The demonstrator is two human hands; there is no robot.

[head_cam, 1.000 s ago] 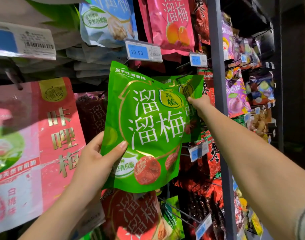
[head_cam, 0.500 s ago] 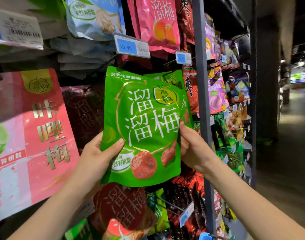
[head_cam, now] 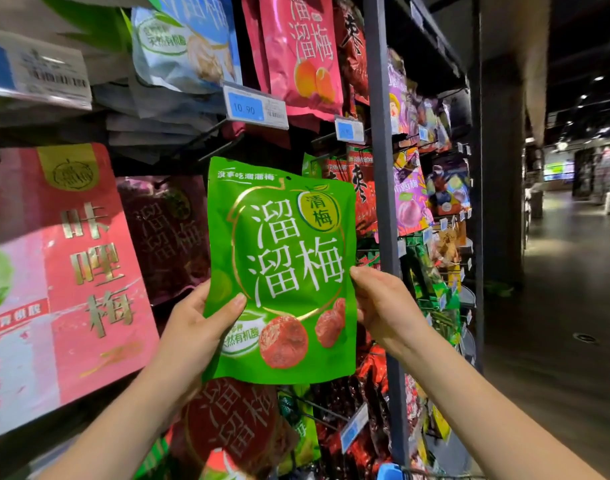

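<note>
Both hands grip the green plum-snack pouch (head_cam: pixel 282 268): left hand (head_cam: pixel 196 327) at 8 o'clock, right hand (head_cam: pixel 383 306) at 3 o'clock, front facing up, probably for reading.

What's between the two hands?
Head view: the green pouch fills the gap, with the left hand gripping its left edge and the right hand its right edge.

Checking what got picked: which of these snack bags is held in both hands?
The green bag: left hand and right hand grip its side edges; the pink bag, blue bag and dark red bag hang on the rack.
</note>
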